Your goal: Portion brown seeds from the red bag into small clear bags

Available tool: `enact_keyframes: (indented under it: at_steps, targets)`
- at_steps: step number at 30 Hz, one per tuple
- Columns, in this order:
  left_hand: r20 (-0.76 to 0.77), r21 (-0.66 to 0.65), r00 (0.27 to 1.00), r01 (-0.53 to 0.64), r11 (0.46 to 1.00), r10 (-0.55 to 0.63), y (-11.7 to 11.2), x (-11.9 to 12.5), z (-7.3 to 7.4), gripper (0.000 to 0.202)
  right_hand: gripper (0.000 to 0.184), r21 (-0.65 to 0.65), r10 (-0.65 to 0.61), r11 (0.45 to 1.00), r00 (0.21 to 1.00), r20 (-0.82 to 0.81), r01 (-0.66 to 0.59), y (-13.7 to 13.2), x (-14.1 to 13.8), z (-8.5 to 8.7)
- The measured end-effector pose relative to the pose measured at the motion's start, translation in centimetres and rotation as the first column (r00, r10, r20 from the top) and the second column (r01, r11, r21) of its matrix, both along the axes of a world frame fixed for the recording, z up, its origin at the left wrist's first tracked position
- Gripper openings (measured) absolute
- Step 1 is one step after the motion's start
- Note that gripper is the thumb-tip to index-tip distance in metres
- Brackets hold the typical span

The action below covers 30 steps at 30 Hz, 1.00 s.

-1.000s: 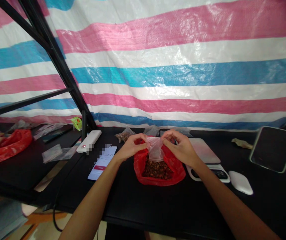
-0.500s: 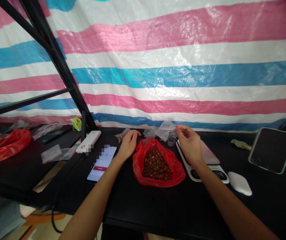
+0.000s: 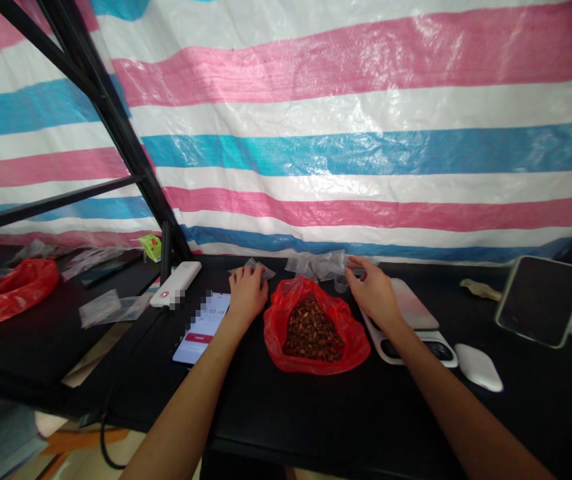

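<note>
Red plastic bag [image 3: 280, 333] sits open on the black counter [image 3: 306, 413], brown nuts [image 3: 312, 333] heaped inside, open counter in front. Left hand [image 3: 247, 297] lies flat and open, apparently holding nothing, fingertips at a small clear bag [image 3: 252, 269]. Right hand [image 3: 373, 292] is open and empty, just beside a crumpled clear bag [image 3: 319, 265] and a small clear cup [image 3: 341, 285]. Phone [image 3: 201, 328] lies left of the red bag, scale [image 3: 406, 307] right.

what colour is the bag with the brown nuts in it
It's a red plastic bag, clearest in the head view.
</note>
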State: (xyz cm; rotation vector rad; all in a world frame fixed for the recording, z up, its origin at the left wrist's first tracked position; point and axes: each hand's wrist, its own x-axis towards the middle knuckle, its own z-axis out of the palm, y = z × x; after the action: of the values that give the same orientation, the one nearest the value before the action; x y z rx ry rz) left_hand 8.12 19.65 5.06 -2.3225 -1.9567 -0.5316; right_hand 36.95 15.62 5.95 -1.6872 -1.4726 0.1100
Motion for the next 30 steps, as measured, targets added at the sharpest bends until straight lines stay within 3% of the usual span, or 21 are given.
enact_keyframes:
  at_steps: [10, 13, 16, 19, 21, 23, 25, 27, 30]
  targets:
    - [-0.027, 0.001, 0.999, 0.024, 1.0, -0.024, 0.1, -0.2, 0.0, 0.026, 0.036, -0.049, 0.007, 0.999, 1.0, 0.019, -0.006, 0.0, 0.3, -0.2]
    - [0.035, 0.068, 0.999, 0.032, 0.997, -0.034, 0.0, -0.2, 0.0, 0.026, 0.031, -0.024, 0.002, 1.0, 1.0, 0.026, -0.001, -0.1, 0.5, 0.0]
    - [0.142, 0.182, 0.98, 0.112, 0.977, -0.139, 0.2, -0.1, 0.1, 0.026, 0.029, 0.012, -0.023, 1.0, 0.999, 0.041, 0.023, -0.1, 0.6, 0.3]
    - [0.244, 0.263, 0.881, 0.342, 0.902, -0.405, 1.1, 0.8, 0.5, 0.022, 0.032, 0.04, -0.022, 0.999, 0.997, 0.081, 0.019, -0.1, 0.5, 0.3]
    - [0.281, 0.284, 0.75, 0.531, 0.798, -0.599, 2.1, 1.9, 1.0, 0.023, 0.036, 0.046, 0.015, 0.999, 0.993, 0.113, -0.02, -0.1, 0.2, 0.1]
    - [0.277, 0.263, 0.65, 0.657, 0.707, -0.708, 3.4, 3.4, 1.6, 0.023, 0.037, 0.046, 0.056, 0.997, 0.989, 0.137, -0.063, -0.1, -0.1, -0.2]
    - [0.205, 0.185, 0.63, 0.727, 0.662, -0.749, 4.6, 4.8, 1.9, 0.023, 0.032, 0.05, 0.079, 0.995, 0.986, 0.147, -0.087, 0.0, -0.4, -0.4]
    - [0.106, 0.083, 0.699, 0.702, 0.707, -0.707, 5.6, 6.0, 2.1, 0.022, 0.025, 0.064, 0.078, 0.994, 0.987, 0.141, -0.088, 0.0, -0.4, -0.3]
    - [0.048, 0.056, 0.767, 0.637, 0.769, -0.639, 6.2, 7.0, 2.1, 0.021, 0.025, 0.121, 0.035, 0.992, 0.994, 0.103, -0.048, 0.0, -0.1, 0.3]
